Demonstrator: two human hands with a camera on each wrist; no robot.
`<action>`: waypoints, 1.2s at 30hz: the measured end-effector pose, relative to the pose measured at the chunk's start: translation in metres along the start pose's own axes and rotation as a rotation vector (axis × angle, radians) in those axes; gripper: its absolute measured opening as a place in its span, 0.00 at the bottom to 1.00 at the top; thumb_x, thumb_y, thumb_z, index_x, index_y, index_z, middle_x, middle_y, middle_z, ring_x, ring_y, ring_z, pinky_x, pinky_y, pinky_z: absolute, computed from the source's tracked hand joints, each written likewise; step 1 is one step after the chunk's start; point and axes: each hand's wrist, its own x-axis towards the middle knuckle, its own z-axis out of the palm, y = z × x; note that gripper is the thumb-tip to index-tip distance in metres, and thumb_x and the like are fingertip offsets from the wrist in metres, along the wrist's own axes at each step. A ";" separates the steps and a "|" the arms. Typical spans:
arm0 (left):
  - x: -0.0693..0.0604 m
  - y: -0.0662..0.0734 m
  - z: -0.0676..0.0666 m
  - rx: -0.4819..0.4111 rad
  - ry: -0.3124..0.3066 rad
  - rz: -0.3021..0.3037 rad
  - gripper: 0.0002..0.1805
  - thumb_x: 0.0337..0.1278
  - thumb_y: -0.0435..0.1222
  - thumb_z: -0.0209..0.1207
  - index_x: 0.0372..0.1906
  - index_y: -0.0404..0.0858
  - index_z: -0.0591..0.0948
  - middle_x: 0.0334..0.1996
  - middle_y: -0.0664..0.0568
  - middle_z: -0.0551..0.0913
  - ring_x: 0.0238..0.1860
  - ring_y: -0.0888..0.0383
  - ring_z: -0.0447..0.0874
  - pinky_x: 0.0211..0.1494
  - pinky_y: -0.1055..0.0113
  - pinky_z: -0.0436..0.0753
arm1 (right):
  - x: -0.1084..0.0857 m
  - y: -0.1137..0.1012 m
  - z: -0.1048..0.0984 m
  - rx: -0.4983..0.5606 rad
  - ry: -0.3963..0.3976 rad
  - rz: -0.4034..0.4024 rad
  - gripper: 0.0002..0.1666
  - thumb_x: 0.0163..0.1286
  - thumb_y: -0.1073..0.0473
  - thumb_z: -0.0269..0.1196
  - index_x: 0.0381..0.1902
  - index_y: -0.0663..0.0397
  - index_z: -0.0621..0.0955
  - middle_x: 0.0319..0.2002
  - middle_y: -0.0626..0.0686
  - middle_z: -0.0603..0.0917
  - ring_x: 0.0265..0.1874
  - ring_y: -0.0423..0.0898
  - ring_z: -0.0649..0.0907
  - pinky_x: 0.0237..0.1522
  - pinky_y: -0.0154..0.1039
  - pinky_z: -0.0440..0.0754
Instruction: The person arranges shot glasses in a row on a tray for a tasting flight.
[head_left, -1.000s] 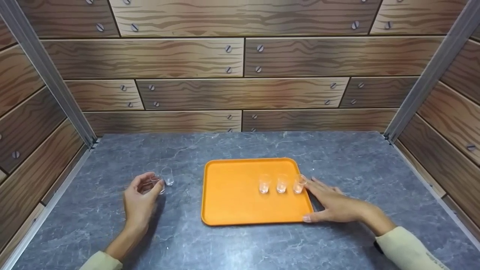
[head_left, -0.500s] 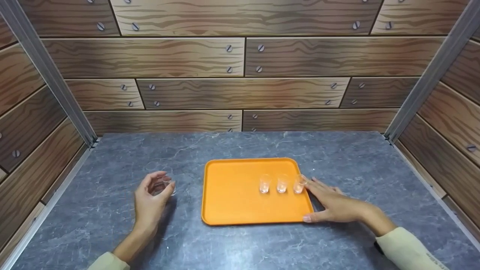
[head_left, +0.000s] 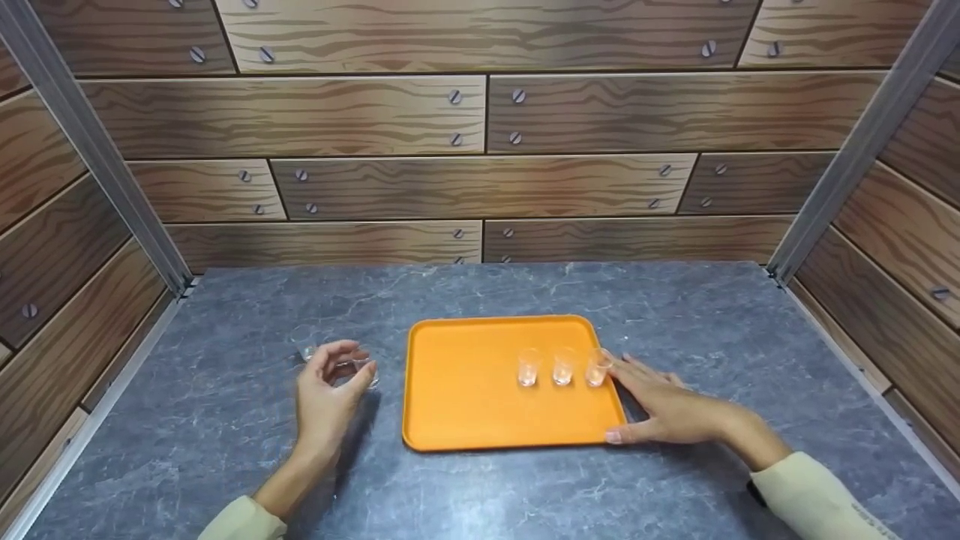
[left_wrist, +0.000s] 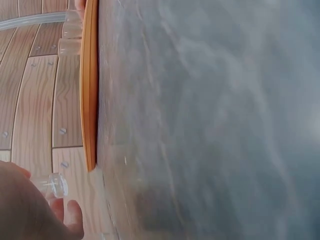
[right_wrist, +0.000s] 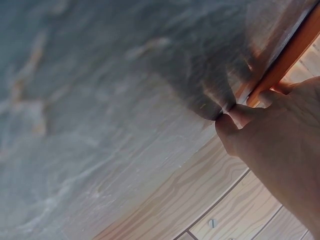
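Orange, one tray (head_left: 465, 397) at lower centre bears three clear cups (head_left: 562, 373); lower left, my left hand (head_left: 327, 397) pinches a fourth cup (left_wrist: 60, 185), a half-hidden fifth cup (head_left: 309, 351) behind; my right hand (head_left: 664, 409), spread, touches the tray.

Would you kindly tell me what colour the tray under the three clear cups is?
The tray is plain orange; it shows best in the head view.

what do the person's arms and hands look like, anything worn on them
The left hand and right hand are bare, without gloves. The left sleeve and right sleeve are pale yellowish-green. Small dark markings run along the right one, and something black shows beneath its end, too hidden to identify.
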 end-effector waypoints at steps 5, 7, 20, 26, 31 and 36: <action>-0.002 0.000 0.009 -0.012 -0.023 0.001 0.20 0.58 0.22 0.74 0.55 0.26 0.83 0.47 0.38 0.90 0.44 0.55 0.88 0.45 0.71 0.87 | -0.001 0.000 0.001 0.007 -0.005 0.003 0.68 0.70 0.26 0.69 0.91 0.49 0.49 0.89 0.55 0.46 0.85 0.69 0.47 0.70 0.87 0.39; -0.003 0.001 0.013 -0.020 -0.034 0.002 0.20 0.58 0.22 0.74 0.55 0.26 0.83 0.47 0.38 0.90 0.44 0.54 0.88 0.45 0.71 0.87 | 0.000 -0.001 0.000 0.007 -0.005 0.001 0.68 0.70 0.26 0.69 0.91 0.49 0.49 0.89 0.56 0.46 0.85 0.69 0.47 0.71 0.87 0.39; -0.005 -0.001 0.045 -0.075 -0.125 -0.013 0.19 0.56 0.19 0.73 0.53 0.24 0.83 0.47 0.37 0.90 0.45 0.48 0.88 0.43 0.67 0.90 | 0.000 -0.001 0.000 0.003 -0.005 0.006 0.69 0.70 0.25 0.69 0.91 0.48 0.48 0.89 0.57 0.45 0.85 0.69 0.46 0.70 0.86 0.38; -0.007 -0.002 0.055 -0.069 -0.143 -0.037 0.19 0.56 0.19 0.74 0.53 0.25 0.84 0.47 0.39 0.91 0.44 0.49 0.86 0.45 0.70 0.87 | -0.001 -0.003 -0.002 0.000 0.006 -0.014 0.68 0.71 0.27 0.70 0.91 0.50 0.48 0.89 0.58 0.46 0.84 0.71 0.47 0.70 0.87 0.39; -0.010 -0.001 0.064 -0.045 -0.151 -0.034 0.20 0.55 0.20 0.74 0.53 0.26 0.85 0.47 0.39 0.91 0.45 0.48 0.86 0.49 0.67 0.85 | -0.001 -0.003 -0.002 0.002 0.001 -0.013 0.68 0.71 0.27 0.70 0.91 0.50 0.49 0.89 0.57 0.47 0.84 0.70 0.47 0.70 0.87 0.40; -0.014 0.000 0.072 -0.024 -0.164 -0.063 0.19 0.55 0.20 0.74 0.53 0.27 0.85 0.47 0.40 0.91 0.46 0.48 0.86 0.53 0.63 0.84 | 0.001 -0.002 -0.001 0.006 -0.004 0.000 0.68 0.70 0.27 0.70 0.91 0.50 0.49 0.89 0.56 0.46 0.85 0.70 0.46 0.70 0.87 0.39</action>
